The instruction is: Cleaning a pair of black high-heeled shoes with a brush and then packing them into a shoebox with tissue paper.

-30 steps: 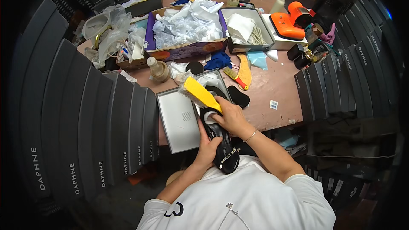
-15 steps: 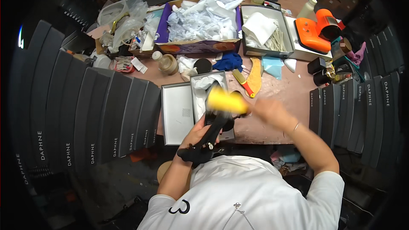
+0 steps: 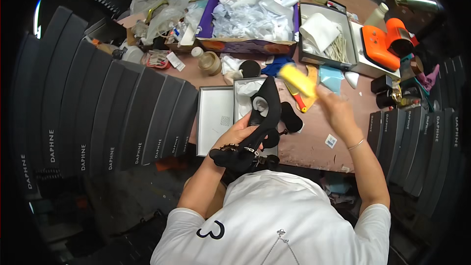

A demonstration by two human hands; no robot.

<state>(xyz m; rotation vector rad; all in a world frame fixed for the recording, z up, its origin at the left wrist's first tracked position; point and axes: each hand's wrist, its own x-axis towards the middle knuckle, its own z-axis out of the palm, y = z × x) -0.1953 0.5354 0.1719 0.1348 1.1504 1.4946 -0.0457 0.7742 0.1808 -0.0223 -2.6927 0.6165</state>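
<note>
My left hand (image 3: 239,131) is wrapped round a black shoe (image 3: 271,103) with shiny ornaments on its strap, held tilted over a grey shoebox (image 3: 239,110) lined with white tissue. My right hand (image 3: 338,113) grips a yellow tool (image 3: 298,79), blurred by motion and apart from the shoe; its exact kind does not show. Just right of the held shoe is another black shoe part (image 3: 290,118), partly hidden. The shoebox's pale lid (image 3: 212,122) lies open side up to the left.
Tall stacks of dark shoeboxes (image 3: 98,113) wall the left, with more boxes (image 3: 417,142) at right. Behind stand a purple box of white paper (image 3: 255,19), a box of white sticks (image 3: 336,49) and an orange device (image 3: 380,49). A red-handled brush (image 3: 300,103) and glass jar (image 3: 210,63) lie nearer.
My right hand has swung the yellow tool up and right, away from the shoe. The shoe is turned so its opening shows. The view has shifted; the other person's hands at the back have left it.
</note>
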